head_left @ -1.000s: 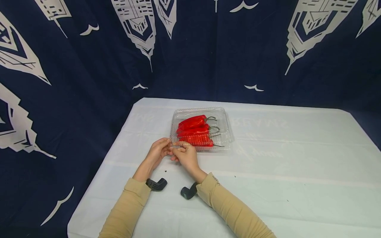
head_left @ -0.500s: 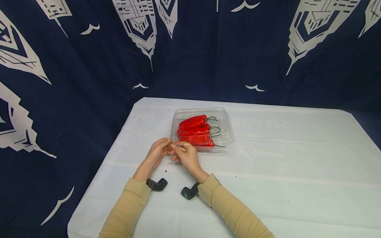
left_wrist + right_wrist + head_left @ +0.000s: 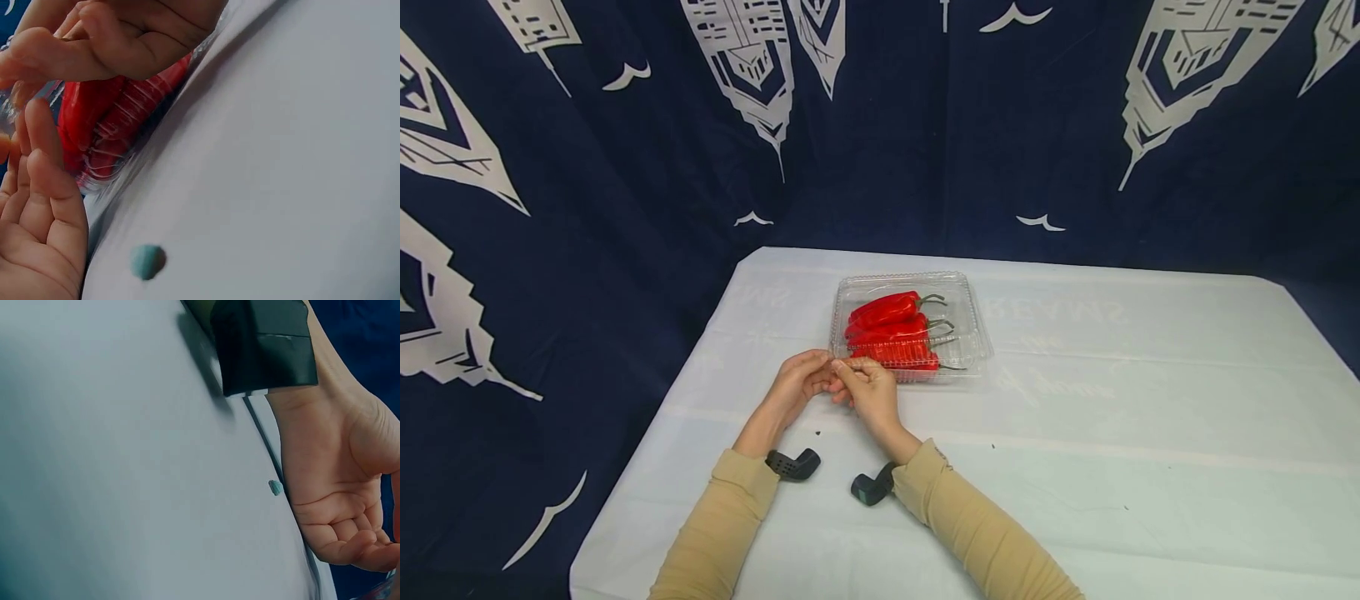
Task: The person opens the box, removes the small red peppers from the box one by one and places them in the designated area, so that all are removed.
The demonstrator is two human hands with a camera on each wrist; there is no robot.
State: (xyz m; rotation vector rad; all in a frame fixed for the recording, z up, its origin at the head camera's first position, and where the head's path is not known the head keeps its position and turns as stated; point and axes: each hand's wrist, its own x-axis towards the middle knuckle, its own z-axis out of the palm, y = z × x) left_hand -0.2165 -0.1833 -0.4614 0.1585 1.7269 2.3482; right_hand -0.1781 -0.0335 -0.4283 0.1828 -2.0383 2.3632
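In the head view a clear plastic clamshell box (image 3: 976,317) lies on the table, with red peppers (image 3: 886,310) on green stems inside. My left hand (image 3: 796,387) is at its near left corner, thumb and forefinger pinching the rim. From the right, my right hand (image 3: 876,400) pinches the same corner, its fingertips meeting the left ones. The left wrist view has my left hand's lower fingers (image 3: 53,187) loosely bent, and red peppers (image 3: 100,119) behind ridged plastic. The fingers hide the pinched piece of rim.
A white cloth covers the table (image 3: 1135,417); a dark blue printed curtain (image 3: 925,167) hangs behind it. One small greenish bit (image 3: 148,261) lies on the cloth near the hands. Dark wrist cameras (image 3: 794,465) stick out inward below both hands.
My right thumb and fingertips have slid slightly left along the rim toward the left fingertips. The box, the peppers and my left hand stay nearly where they were.
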